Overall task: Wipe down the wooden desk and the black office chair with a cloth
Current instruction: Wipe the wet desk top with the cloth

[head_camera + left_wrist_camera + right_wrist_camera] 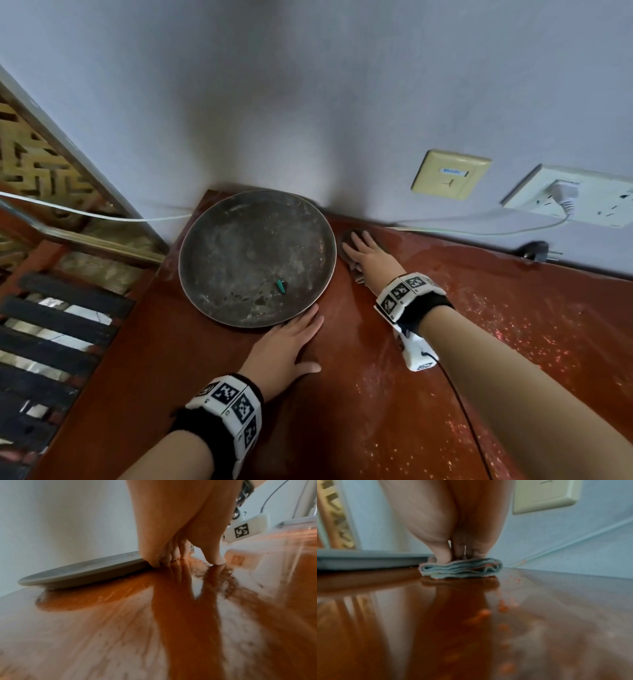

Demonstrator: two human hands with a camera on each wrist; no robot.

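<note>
The reddish wooden desk (428, 359) fills the head view, shiny and dusty. My right hand (368, 251) lies flat, fingers straight, pressing a folded cloth (462, 568) onto the desk near the wall, just right of a large dark round tray (257, 257). The cloth (347, 240) shows only as a dark patch under the fingers from above; in the right wrist view it is a bluish folded wad. My left hand (291, 337) rests flat on the desk, its fingertips (154, 563) touching the tray's near rim (77, 572). The black office chair is not in view.
A small green object (281, 286) lies in the tray. Two wall plates (448, 174) and a socket with a white plug (561, 192) sit on the wall. A white cable (479, 231) runs along the desk's back edge beside a black plug (536, 248). Left of the desk is a drop to slatted furniture (51, 329).
</note>
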